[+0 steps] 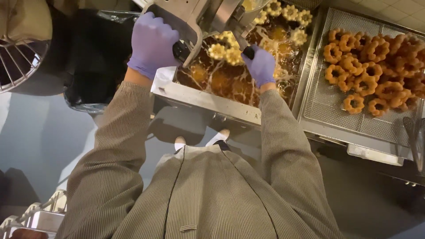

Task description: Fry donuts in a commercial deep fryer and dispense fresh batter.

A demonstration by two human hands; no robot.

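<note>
Doughnut rings (226, 49), pale and flower-shaped, float in the hot oil of a steel fryer vat (208, 99) directly ahead of the person. A metal dough dispenser (186, 17) hangs over the oil. The left hand (152, 44), in a purple glove, is closed around the dispenser's black grip; the right hand (261, 65), also gloved, is closed on a second dark handle just above the oil. To the right, a wire draining tray (336, 119) already carries a large heap of golden-brown fried rings (376, 66) (so a good share looks finished). The rings in the oil appear uncooked, and several spots of open oil remain between them.
</note>
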